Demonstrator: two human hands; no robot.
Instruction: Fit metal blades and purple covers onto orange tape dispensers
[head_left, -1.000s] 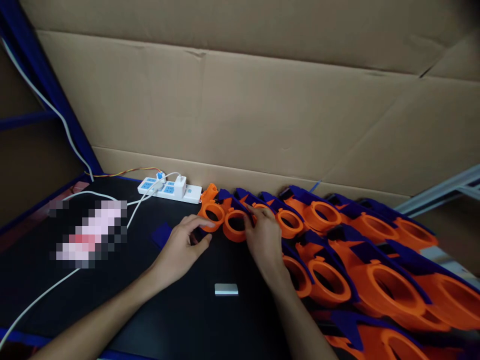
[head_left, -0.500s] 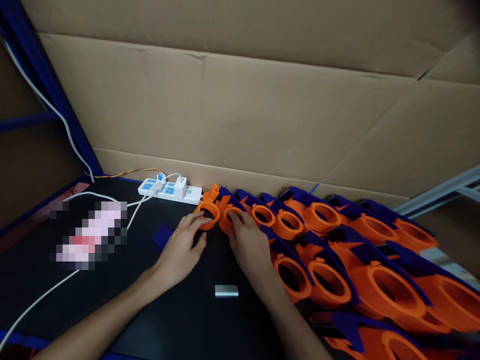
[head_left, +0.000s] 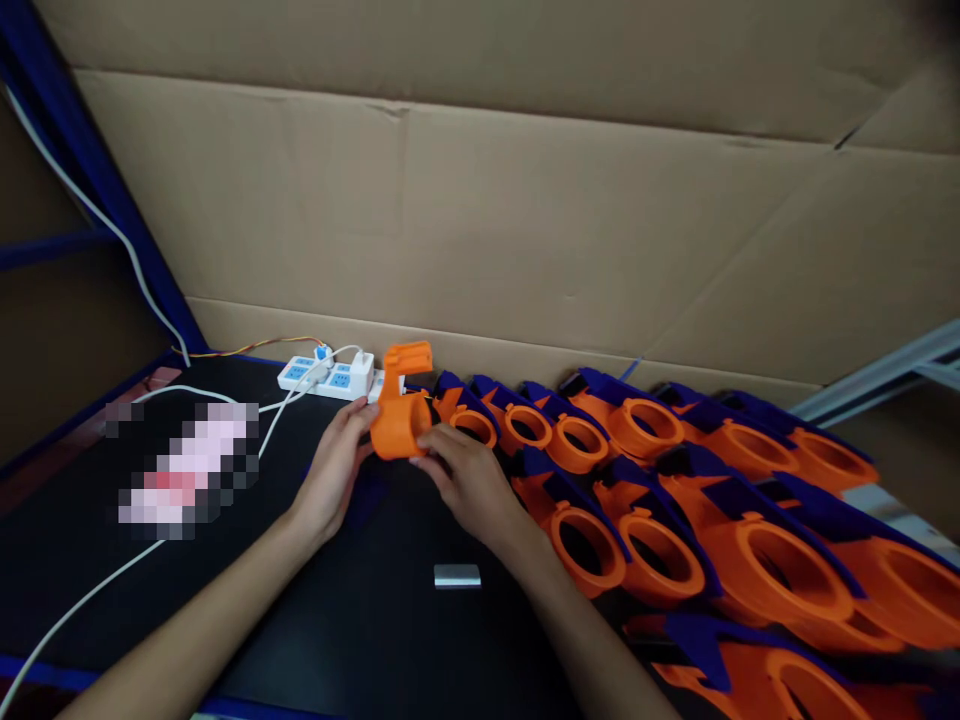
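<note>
Standing roughly upright in the head view, the orange piece (head_left: 396, 430) has its long axis running up and down, leaning only slightly. Its round collar is at the bottom, with the opening turned toward the right; from the collar a narrow neck rises on the left side and ends in a short bar that points right, so the whole outline reads like a hook.

It sits between the two hands, just beyond their fingertips, in front of the right end of the white power strip (head_left: 296, 375). Whether its lower edge clears the black tabletop (head_left: 330, 640) is hard to say from this angle.

The left hand (head_left: 334, 470) is partly curled, its fingers laid along the left side of the collar and gripping it there. The right hand (head_left: 472, 478) is closed further, thumb and fingers pinching the collar's lower right edge.

Just right of the held piece begin rows of orange-and-blue holders (head_left: 579, 462), their rings facing up and toward the viewer. A small silver bar (head_left: 457, 576) lies flat on the tabletop between the forearms, near the right one. Behind everything rises a cardboard wall (head_left: 480, 220).
</note>
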